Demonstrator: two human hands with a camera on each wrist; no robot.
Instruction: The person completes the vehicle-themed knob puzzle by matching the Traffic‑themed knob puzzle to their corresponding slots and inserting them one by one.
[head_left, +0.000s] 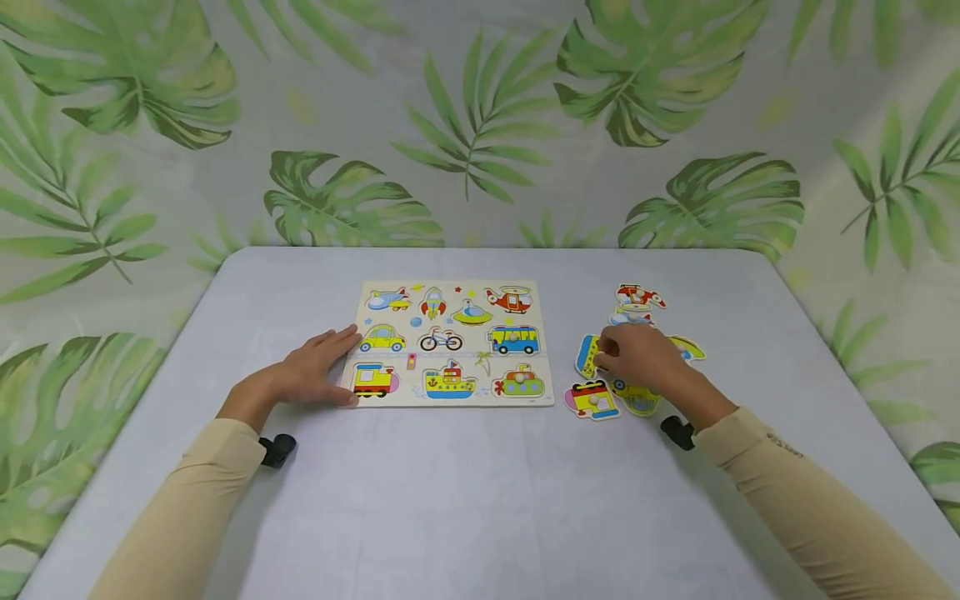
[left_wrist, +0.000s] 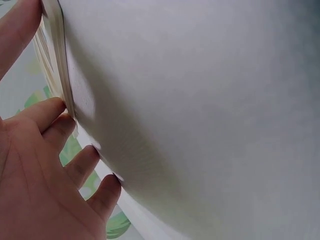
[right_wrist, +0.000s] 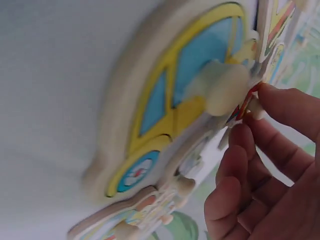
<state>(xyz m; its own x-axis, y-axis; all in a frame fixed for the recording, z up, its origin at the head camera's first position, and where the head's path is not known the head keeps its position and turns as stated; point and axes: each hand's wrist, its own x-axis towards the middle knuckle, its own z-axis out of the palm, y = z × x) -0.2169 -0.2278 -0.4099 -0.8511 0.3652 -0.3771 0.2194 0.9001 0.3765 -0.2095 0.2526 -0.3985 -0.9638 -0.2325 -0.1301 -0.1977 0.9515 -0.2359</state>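
A wooden knob puzzle board (head_left: 450, 406) printed with vehicles lies on the table. My left hand (head_left: 311, 371) rests at its left edge, fingers spread; in the left wrist view the fingertips (left_wrist: 107, 187) touch down along that edge. A knobbed bus piece (head_left: 513, 338) and a submarine piece (head_left: 519, 382) sit in the board. Right of it, my right hand (head_left: 641, 354) is among loose pieces. In the right wrist view its thumb and forefinger pinch the small wooden knob (right_wrist: 256, 107) of a partly hidden puzzle piece with red and blue on it.
Around the right hand lie a helicopter piece (head_left: 637, 297), an upside-down train piece (head_left: 592, 401), a blue-and-yellow piece (head_left: 585, 357) and a yellow piece (head_left: 687, 348). A yellow car piece (right_wrist: 175, 85) with a knob fills the right wrist view. A leaf-patterned cloth (head_left: 495, 217) hangs behind the table.
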